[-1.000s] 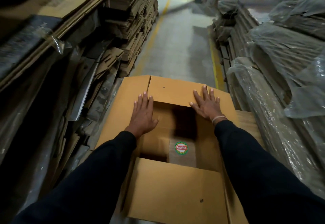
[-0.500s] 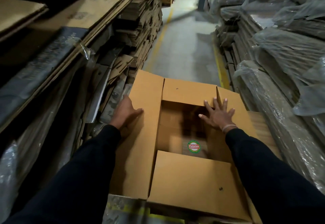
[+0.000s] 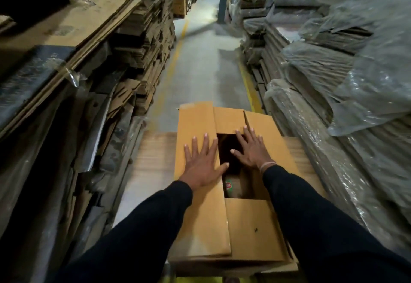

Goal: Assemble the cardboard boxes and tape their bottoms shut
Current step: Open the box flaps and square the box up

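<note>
A brown cardboard box [image 3: 253, 233] stands in front of me with its flaps facing up. My left hand [image 3: 203, 162] lies flat with spread fingers on the long left flap [image 3: 200, 216], which is folded down over the opening. My right hand [image 3: 252, 149] presses flat on the right flap [image 3: 264, 127]. Between the two flaps a dark gap [image 3: 229, 156] stays open, and a round red and green sticker [image 3: 228, 186] shows inside. The near short flap [image 3: 251, 227] lies folded under the left flap.
The box rests on a wooden surface [image 3: 153, 160]. Tall stacks of flattened cardboard [image 3: 138, 44] line the left. Plastic-wrapped cardboard stacks [image 3: 333, 82] line the right. A grey concrete aisle [image 3: 200, 64] with yellow lines runs ahead between them.
My left hand came from outside the raised left flap and folded it down over the opening. My right hand pushed the right flap inward, so the opening narrowed to a gap.
</note>
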A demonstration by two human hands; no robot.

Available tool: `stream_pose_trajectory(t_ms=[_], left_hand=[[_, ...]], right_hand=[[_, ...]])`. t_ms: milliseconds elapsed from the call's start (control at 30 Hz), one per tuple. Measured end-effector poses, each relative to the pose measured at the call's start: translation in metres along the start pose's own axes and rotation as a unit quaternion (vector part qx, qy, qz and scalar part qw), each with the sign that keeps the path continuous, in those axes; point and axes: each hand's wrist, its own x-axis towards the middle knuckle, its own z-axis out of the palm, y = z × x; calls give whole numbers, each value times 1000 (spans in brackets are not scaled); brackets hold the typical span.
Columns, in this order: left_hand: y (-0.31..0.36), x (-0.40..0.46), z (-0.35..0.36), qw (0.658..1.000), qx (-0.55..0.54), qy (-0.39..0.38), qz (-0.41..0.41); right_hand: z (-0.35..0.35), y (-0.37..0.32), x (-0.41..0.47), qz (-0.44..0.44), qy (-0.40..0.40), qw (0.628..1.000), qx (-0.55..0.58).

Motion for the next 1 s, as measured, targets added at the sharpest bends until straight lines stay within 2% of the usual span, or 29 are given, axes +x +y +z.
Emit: stream_pose_trajectory(t_ms=[67,233,300,400,467,567,600,667,800,867,933,967,1000], left_hand=[[2,1,19,996,89,16,-11],[0,3,28,993,112,40,-6],[-1,5,31,991,129,41,-8],[0,7,31,990,134,35,-8],[0,8,29,991,133,31,-4],[-1,10,26,992,121,24,0],[-1,10,25,993,118,20,0],[0,11,23,994,109,13,1],[-2,10,21,994,109,6,5],[-1,8,20,994,111,1,6],[1,7,18,994,111,-8,8],[1,6,18,994,109,-10,9],[1,5,18,994,108,-10,11]], right_hand=[[5,6,-16,-11,17,1000,3],[18,21,-50,1,45,998,47],[19,24,-59,35,50,994,88],[16,30,-72,137,72,978,141],[13,36,-83,237,87,953,169],[13,66,-86,400,87,870,275],[7,74,-87,418,86,850,308],[-18,81,-96,388,96,862,313],[-84,76,-106,319,144,913,210],[-113,60,-111,255,147,925,242],[-132,32,-118,173,72,909,371],[-137,16,-122,136,27,904,405],[-135,2,-122,100,-12,913,395]])
